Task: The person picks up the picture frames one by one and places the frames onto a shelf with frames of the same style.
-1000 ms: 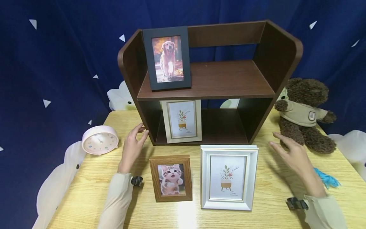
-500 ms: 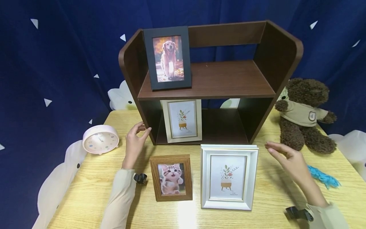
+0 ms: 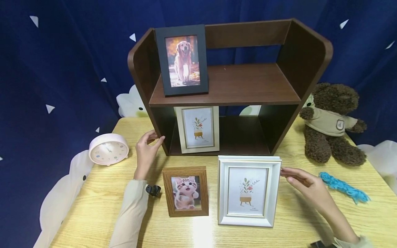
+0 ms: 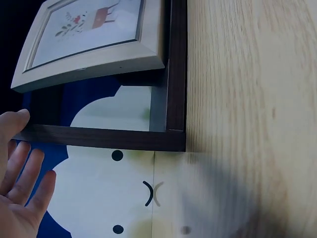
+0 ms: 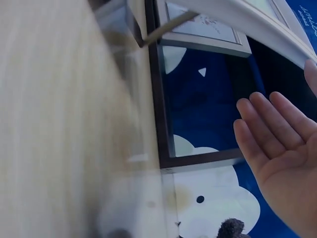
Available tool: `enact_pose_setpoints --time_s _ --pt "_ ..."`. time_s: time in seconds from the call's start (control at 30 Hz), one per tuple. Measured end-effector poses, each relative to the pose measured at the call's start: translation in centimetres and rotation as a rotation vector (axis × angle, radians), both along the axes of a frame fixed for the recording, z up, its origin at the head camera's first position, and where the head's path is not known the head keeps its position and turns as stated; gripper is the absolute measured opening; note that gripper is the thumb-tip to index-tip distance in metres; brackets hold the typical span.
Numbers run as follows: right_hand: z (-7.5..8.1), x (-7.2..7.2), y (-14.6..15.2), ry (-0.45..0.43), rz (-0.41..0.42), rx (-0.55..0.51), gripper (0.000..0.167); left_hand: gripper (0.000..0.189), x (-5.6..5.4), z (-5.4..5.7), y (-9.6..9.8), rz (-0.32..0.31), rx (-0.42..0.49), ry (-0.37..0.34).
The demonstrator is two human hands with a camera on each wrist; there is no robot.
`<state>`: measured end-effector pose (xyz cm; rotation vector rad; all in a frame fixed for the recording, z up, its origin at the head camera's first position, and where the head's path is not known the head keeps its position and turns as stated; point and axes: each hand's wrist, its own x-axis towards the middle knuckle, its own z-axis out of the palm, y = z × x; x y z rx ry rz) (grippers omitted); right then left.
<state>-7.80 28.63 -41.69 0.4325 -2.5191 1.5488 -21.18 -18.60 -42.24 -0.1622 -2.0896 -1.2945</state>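
Note:
My left hand [image 3: 147, 151] is at the front edge of the shelf's left side, thumb at the edge. In the left wrist view its fingers [image 4: 29, 173] are spread and fairly straight. My right hand [image 3: 305, 184] has reached the right edge of the white picture frame [image 3: 277, 193], which stands on the table. Its fingers [image 5: 272, 126] are extended in the right wrist view; whether they touch the frame I cannot tell. Left of that frame stands a brown wooden picture frame [image 3: 167, 193] with a kitten photo.
The dark brown shelf [image 3: 245, 84] holds a black dog-photo frame [image 3: 183, 91] above and a cream frame [image 3: 215, 134] below. On the table [image 3: 83, 213] are a pink clock [image 3: 108, 153], a teddy bear [image 3: 330, 120] and a blue stringy bundle [image 3: 344, 187].
My right hand has moved left and toward me, from beside the teddy bear to the white frame's right edge. My left hand has shifted slightly right along the shelf's side.

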Motion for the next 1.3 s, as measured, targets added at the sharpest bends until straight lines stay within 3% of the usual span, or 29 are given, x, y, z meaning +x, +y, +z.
enact_pose_setpoints --time_s 0.1,0.33,0.77,1.07,1.3 --pt "-0.4 0.6 -0.3 -0.040 0.006 0.014 0.030 0.034 0.0 0.0 0.1 0.001 0.007 0.008" --pt "-1.3 1.7 -1.1 -0.045 0.009 0.001 0.031 0.031 2.0 3.0 1.7 -0.024 0.069 -0.016" --pt "-2.8 3.1 -2.0 -0.096 0.044 -0.137 0.045 0.030 2.1 2.9 1.7 -0.007 0.090 -0.057" --pt "-3.0 3.3 -2.4 -0.103 0.058 -0.146 0.041 0.025 2.3 2.5 1.4 -0.009 0.130 -0.056" --pt "-3.1 3.5 -2.7 -0.135 0.040 -0.197 0.050 0.022 2.3 2.7 1.5 -0.006 0.144 -0.078"
